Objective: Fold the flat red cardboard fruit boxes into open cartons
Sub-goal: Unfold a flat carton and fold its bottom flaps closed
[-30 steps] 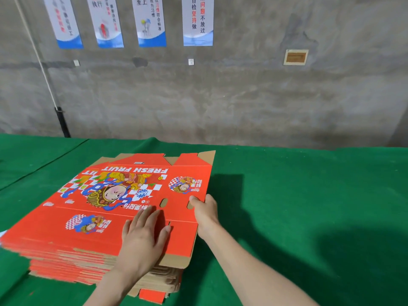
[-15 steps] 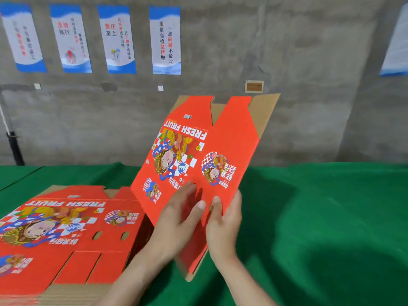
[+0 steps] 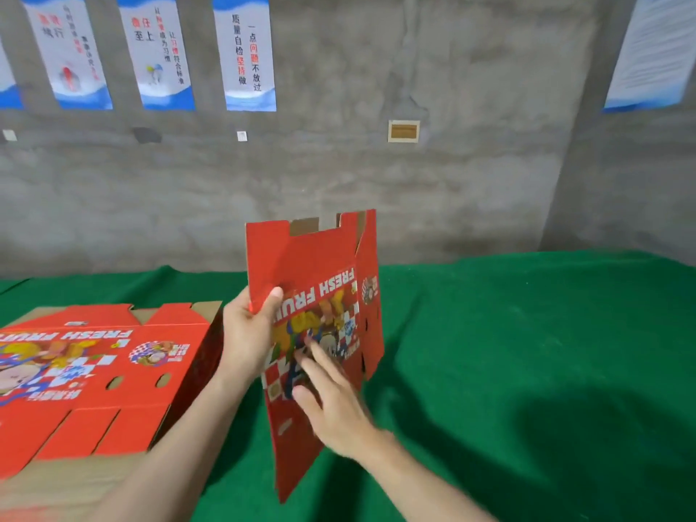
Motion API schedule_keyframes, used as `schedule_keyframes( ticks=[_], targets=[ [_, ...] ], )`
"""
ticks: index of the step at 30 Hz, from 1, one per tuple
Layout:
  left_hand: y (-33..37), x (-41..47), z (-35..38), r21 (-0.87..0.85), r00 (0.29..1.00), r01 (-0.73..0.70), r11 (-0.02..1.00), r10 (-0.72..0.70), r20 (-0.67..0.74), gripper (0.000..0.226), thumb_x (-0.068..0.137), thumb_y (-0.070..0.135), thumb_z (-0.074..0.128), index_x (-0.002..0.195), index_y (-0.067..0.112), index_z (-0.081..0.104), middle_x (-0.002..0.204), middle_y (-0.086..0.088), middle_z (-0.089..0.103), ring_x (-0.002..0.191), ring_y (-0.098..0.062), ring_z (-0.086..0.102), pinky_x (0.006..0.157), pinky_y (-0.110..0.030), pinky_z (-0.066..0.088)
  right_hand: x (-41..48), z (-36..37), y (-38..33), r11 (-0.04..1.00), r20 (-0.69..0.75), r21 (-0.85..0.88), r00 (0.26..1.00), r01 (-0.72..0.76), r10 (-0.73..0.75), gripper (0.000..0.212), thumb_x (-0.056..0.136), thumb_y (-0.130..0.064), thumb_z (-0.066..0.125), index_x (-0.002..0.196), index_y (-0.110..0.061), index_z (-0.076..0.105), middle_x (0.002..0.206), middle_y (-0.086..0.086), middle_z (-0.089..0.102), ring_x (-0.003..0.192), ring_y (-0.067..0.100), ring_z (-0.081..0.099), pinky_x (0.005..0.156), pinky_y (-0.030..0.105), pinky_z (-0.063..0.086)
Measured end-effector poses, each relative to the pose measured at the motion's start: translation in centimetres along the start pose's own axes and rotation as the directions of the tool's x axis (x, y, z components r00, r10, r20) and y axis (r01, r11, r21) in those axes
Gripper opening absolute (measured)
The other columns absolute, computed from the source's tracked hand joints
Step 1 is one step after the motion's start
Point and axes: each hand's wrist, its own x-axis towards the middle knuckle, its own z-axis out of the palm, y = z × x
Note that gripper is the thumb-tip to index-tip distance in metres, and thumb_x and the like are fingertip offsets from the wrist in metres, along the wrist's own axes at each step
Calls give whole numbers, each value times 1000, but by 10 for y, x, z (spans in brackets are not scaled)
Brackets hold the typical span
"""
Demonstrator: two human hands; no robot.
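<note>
A flat red cardboard fruit box [image 3: 320, 273] printed "FRESH FRUIT" stands upright above the green table, partly spread into a tube with its right side panel angled away. My left hand [image 3: 246, 333] grips its left edge, thumb on the printed face. My right hand [image 3: 331, 397] lies with straight fingers against the lower front panel, blurred by motion. A stack of flat red boxes [image 3: 98, 374] rests on the table at the left.
The green cloth-covered table [image 3: 508, 352] stretches to the right and behind the box. A concrete wall with several hanging posters [image 3: 246, 50] runs along the table's far edge.
The lifted box has turned from tilted to upright and begun to spread open. My left hand shifted to its left edge; my right hand moved onto the front panel.
</note>
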Motion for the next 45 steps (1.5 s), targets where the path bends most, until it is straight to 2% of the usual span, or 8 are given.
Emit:
schedule_keyframes(
  ticks=[5, 10, 19, 25, 32, 36, 41, 45],
  targets=[
    [-12, -13, -32, 44, 998, -20, 999, 17, 57, 14, 87, 31, 62, 78, 30, 72, 79, 6, 75, 70, -11, 72, 56, -21, 55, 42, -87, 26, 991, -192, -8, 973, -134, 129, 50, 96, -9, 51, 144, -8, 36, 154, 5, 26, 141, 18, 27, 118, 26, 15],
    [-17, -25, -42, 11, 1000, 5, 1000, -5, 18, 25, 80, 39, 60, 74, 17, 69, 71, 2, 74, 61, -12, 70, 50, -20, 53, 64, -144, 45, 971, -319, -55, 925, -233, 204, 57, 84, -17, 71, 133, -3, 45, 131, 10, 45, 113, 27, 52, 98, 33, 40],
    [-34, -26, -45, 1, 1000, -14, 1000, 14, 10, 23, 81, 38, 58, 83, 17, 66, 72, 1, 74, 61, -11, 70, 49, -20, 54, 54, -173, 54, 929, 74, -2, 926, -371, 370, 32, 95, -29, 57, 120, -10, 49, 109, 7, 65, 66, 22, 71, 46, 24, 49],
    [-57, -14, -55, 199, 993, -119, 973, 118, 18, 33, 89, 33, 55, 122, 27, 55, 100, 13, 67, 83, 2, 66, 62, -9, 51, 47, -159, 50, 903, 115, 65, 902, -425, 416, 50, 94, -48, 49, 130, -13, 44, 113, 7, 67, 61, 20, 71, 59, 30, 58],
    [-64, 6, -63, -251, 958, 228, 941, -170, 232, 37, 73, 8, 61, 110, 14, 63, 98, -12, 72, 76, -25, 71, 65, -35, 60, 48, -155, 51, 898, -72, -131, 908, -420, 414, 53, 92, -60, 42, 100, -12, 60, 74, 11, 72, 55, 18, 69, 69, 37, 57],
    [-60, 9, -66, -79, 947, 208, 975, -181, 264, 21, 82, 10, 59, 101, 14, 68, 100, -13, 73, 86, -28, 69, 78, -39, 57, 42, -159, 55, 911, -9, -29, 911, -412, 412, 49, 93, -56, 43, 114, -15, 59, 99, 7, 72, 60, 19, 71, 67, 37, 60],
    [-39, 7, -70, 197, 949, 57, 979, -114, 293, 38, 96, 37, 32, 94, 26, 68, 92, 23, 71, 87, 16, 60, 71, 1, 43, 30, -168, 59, 918, -23, -9, 918, -396, 396, 40, 96, -53, 39, 106, -21, 59, 95, -1, 71, 58, 18, 70, 52, 25, 51],
    [-36, 14, -72, 425, 954, -48, 904, -84, 287, 38, 100, 35, 29, 104, 21, 64, 110, 12, 64, 106, -1, 56, 90, -21, 38, 22, -169, 64, 918, -54, 26, 916, -396, 397, 44, 97, -51, 39, 103, -13, 61, 90, 1, 72, 65, 21, 71, 60, 32, 51]
  ],
)
